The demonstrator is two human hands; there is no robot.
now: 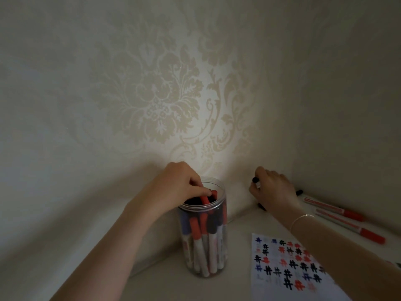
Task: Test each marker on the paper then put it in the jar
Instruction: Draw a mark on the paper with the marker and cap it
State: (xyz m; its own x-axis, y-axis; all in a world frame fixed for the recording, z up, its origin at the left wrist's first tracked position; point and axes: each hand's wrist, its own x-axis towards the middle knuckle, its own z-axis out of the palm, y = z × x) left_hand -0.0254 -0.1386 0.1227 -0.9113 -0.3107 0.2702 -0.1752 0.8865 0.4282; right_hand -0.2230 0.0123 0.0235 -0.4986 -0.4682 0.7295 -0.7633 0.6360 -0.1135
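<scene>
A clear plastic jar [204, 266] stands on the table, packed with several red, blue and black capped markers. My left hand [180, 183] hovers over its mouth and pinches the red cap of a marker [52, 198] that sticks up inside the jar. To the right, my right hand [273, 187] grips a black-capped marker [255, 180] near the wall. The paper [282, 285] lies at the lower right, covered with red, blue and black hash marks, partly under my right forearm.
Two red-capped markers [334, 210] [351, 229] lie on the table at the right, by the wall. A black marker end [299, 191] pokes out behind my right hand. Patterned wallpaper closes the corner behind the jar.
</scene>
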